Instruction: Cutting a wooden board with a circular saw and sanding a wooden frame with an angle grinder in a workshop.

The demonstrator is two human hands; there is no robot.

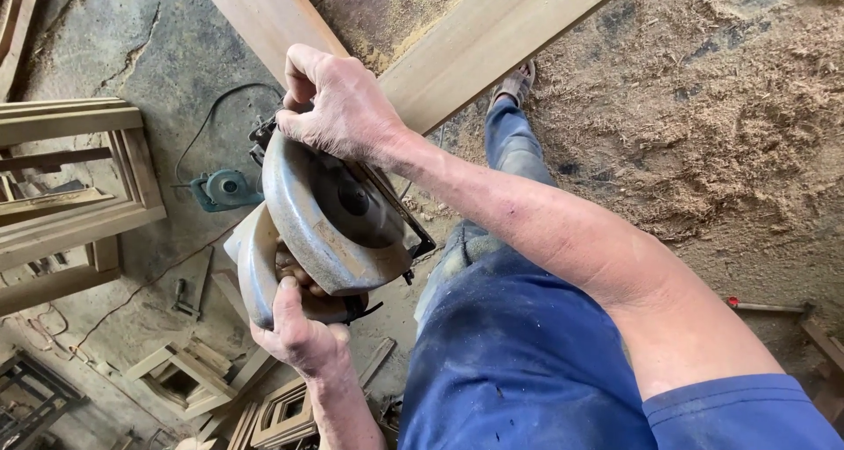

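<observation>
A grey metal circular saw (334, 213) with a round blade guard is held up in front of me, above the floor. My right hand (338, 107) comes in from the lower right and closes over the saw's upper end by the handle. My left hand (299, 331) grips the saw's lower edge from below, with its fingers curled into the guard. My leg in blue trousers (519, 353) and my foot (516, 83) show beneath my right arm.
Two pale wooden planks (492, 37) meet in a V at the top. Sawdust (703, 134) lies thick on the right. On the concrete floor sit a teal power tool (224, 189) with a cable, large wooden frames (79, 204) at left, and small wooden frames (185, 380) below.
</observation>
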